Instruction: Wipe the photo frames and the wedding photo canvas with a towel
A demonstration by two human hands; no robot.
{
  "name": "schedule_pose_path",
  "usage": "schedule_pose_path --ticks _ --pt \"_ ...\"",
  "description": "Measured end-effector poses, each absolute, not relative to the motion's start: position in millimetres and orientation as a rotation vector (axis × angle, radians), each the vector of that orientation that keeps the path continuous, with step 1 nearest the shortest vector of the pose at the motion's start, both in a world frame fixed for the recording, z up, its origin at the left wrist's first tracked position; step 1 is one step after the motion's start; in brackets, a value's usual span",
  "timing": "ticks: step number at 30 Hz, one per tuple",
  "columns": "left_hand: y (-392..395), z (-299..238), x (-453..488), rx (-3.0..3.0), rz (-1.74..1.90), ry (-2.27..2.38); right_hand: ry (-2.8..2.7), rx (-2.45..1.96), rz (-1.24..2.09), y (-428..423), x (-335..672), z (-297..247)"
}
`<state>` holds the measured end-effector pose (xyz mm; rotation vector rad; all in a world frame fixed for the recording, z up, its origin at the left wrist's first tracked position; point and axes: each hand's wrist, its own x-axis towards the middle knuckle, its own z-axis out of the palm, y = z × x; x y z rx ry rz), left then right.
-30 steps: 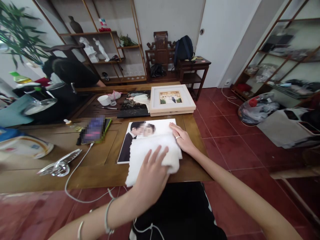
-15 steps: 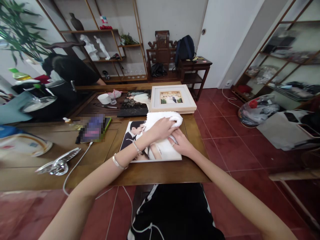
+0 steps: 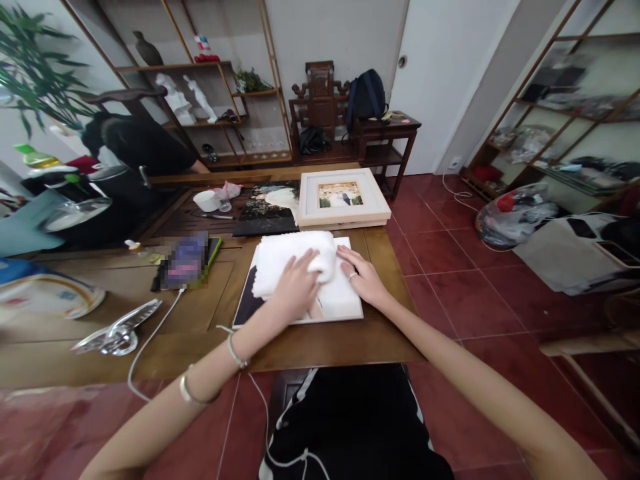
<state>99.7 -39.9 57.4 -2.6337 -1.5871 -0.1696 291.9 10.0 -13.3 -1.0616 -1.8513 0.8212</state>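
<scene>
Rests spread left hand on white cloth lying forward-left, long axis crosswise on photo panel; cannot tell grip. Rests extended right hand at panel's right edge.

White cloth mid-frame hides most of the photo panel's print. Left hand is slightly blurred on top; its palm side is out of sight, so can't tell if it grips or just presses. Right hand covers part of the panel's right edge; both forearms run off the bottom of the frame. Phone screen, left of centre, is pixelated. Blue-and-white package is cut by the left edge, plant at upper left too. Framed picture, upper centre: figures too small to make out. Plastic bag contents, right side: unreadable.
</scene>
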Motion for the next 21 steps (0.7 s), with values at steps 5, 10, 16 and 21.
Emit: schedule_pose_path --ticks 5,10,16,21 --pt "-113.6 42.8 133.2 -2.679 -0.278 -1.521 -1.793 -1.079 0.854 7.2 290.7 -9.5" --pt "-177.9 60.1 127.8 -2.882 -0.523 -1.267 -1.935 -0.942 0.797 -0.9 292.2 -1.0" --pt "-178.3 88.6 56.7 -2.390 -0.754 -1.767 -2.223 -0.922 0.629 -1.7 289.8 -7.8" --pt "-118.7 70.1 1.6 -2.029 -0.756 -1.749 -2.239 -0.940 0.611 0.6 289.6 -12.8"
